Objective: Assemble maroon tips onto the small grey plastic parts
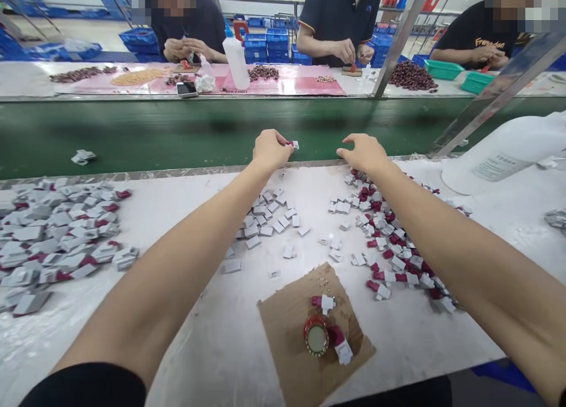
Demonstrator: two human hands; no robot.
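Observation:
My left hand (pixel 270 150) reaches over the table's far edge, its fingers pinched on a small maroon-and-white plastic part (pixel 293 144). To its right, my right hand (pixel 364 152) hangs near the same edge, thumb and fingers apart, with nothing seen in them. Below the right forearm spreads a pile of maroon-and-white parts (pixel 398 259). Loose white pieces (pixel 265 215) lie beneath the left wrist. On a piece of cardboard (pixel 287 336) in front of me sits a red-rimmed bottle cap (pixel 316 336), with two maroon-and-white parts beside it.
A large heap of grey-and-maroon parts (pixel 57 230) covers the left side. The green conveyor belt (pixel 186 135) runs across, carrying one grey clump (pixel 83 156). A white jug (pixel 499 153) and a metal post (pixel 490 100) stand at right. Several co-workers sit opposite.

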